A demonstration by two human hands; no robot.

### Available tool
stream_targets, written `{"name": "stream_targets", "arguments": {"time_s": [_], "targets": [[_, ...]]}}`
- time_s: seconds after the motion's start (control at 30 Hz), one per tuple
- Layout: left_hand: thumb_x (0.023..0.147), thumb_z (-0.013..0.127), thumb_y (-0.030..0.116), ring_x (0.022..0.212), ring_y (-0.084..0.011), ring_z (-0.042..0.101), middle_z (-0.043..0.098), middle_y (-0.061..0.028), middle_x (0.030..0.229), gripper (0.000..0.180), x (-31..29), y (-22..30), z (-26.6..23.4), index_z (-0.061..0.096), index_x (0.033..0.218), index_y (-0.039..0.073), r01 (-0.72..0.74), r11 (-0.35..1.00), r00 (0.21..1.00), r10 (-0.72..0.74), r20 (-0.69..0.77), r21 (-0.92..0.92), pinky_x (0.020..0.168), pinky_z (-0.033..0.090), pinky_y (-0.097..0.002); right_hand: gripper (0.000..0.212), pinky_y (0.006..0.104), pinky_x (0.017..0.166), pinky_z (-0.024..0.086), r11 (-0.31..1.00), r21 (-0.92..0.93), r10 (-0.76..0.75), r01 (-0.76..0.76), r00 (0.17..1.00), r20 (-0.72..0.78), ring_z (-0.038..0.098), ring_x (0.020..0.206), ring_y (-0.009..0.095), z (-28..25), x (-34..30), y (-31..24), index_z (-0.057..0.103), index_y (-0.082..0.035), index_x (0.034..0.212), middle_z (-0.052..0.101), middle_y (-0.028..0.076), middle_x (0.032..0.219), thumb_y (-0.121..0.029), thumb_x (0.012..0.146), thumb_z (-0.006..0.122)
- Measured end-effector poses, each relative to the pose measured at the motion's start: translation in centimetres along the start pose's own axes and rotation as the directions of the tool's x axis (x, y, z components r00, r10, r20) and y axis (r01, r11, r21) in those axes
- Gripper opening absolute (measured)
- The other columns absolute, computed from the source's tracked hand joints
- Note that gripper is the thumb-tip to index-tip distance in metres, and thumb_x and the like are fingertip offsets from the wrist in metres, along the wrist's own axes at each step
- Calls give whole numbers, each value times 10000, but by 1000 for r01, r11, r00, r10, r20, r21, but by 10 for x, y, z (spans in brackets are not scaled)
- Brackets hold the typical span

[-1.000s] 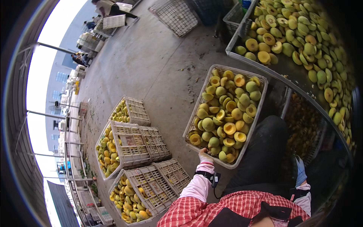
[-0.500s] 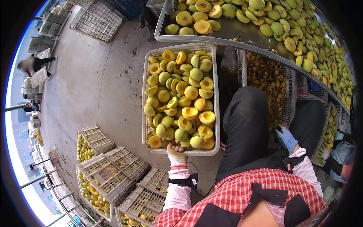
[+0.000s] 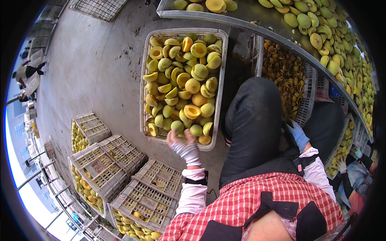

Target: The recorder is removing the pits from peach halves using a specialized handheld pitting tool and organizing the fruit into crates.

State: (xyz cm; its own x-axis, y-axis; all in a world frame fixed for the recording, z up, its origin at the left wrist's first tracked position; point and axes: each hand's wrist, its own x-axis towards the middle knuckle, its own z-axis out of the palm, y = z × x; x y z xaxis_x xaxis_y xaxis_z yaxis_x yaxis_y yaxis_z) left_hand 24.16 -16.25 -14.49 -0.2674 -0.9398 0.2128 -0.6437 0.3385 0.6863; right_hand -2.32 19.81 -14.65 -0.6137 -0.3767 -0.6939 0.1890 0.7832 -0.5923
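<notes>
A white plastic crate (image 3: 143,92) full of halved yellow-green peaches (image 3: 192,111) stands on the floor in front of me, left of my knees. My left hand (image 3: 185,148), in a striped fingerless glove, is at its near rim. The fingers are spread and slightly blurred, close to the nearest peach halves, with nothing held. Low between my thighs rests my right hand (image 3: 298,137) in a blue glove. Its fingers look curled around something dark that I cannot make out, partly hidden against my dark trousers.
A metal-edged table (image 3: 241,23) heaped with peach halves runs along the far right. Under it sits a crate of brownish-orange scraps (image 3: 283,76). Lidded crates of fruit (image 3: 155,201) stand at lower left. A co-worker's arm (image 3: 350,180) shows at right; people are far left.
My left hand has let go of the crate's near rim and lifted, fingers spreading. The view has shifted, so the crate appears higher and further left. My right hand stays between my thighs.
</notes>
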Motion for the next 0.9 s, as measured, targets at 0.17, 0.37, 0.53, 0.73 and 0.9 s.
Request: {"name": "stream_targets", "arguments": {"time_s": [0.17,0.37,0.53,0.73,0.9], "targets": [[775,672,390,1276,-317,371,445,-99,1352,617,2,22,65,495,1313,145,-546,813,760,379,528,202,1063,262,-484,338,283,755,485,999,-3,-31,32,997,77,600,882,192,14,0,-28,527,-33,1209,641,121,1027,-238,942,547],[805,660,373,1234,-315,431,491,-105,1316,550,13,45,77,526,1284,139,-533,845,722,429,542,40,1037,302,-478,315,294,582,487,822,-338,-532,458,829,-172,594,686,166,8,8,32,535,-44,1188,639,99,915,-246,947,526],[864,574,457,1295,-347,367,396,-155,1416,692,59,18,84,375,1403,71,-387,823,919,309,245,416,1065,291,-476,273,307,583,490,999,33,-42,41,999,17,602,657,172,3,-22,-42,543,-36,1116,628,111,850,-245,941,529],[817,594,518,1330,-386,295,300,-155,1479,804,62,6,116,323,1433,78,-420,767,876,202,438,485,1082,260,-504,405,338,905,445,983,-140,-111,119,992,67,573,1082,308,6,-5,-28,508,6,1247,607,207,1137,-263,943,511],[819,658,254,1069,-357,536,559,-158,1175,470,126,105,130,538,1228,57,-431,891,900,413,141,142,905,443,-426,323,274,615,501,997,-15,-77,79,993,94,607,716,134,3,-5,-8,496,-64,1223,625,79,916,-255,963,492]]}}
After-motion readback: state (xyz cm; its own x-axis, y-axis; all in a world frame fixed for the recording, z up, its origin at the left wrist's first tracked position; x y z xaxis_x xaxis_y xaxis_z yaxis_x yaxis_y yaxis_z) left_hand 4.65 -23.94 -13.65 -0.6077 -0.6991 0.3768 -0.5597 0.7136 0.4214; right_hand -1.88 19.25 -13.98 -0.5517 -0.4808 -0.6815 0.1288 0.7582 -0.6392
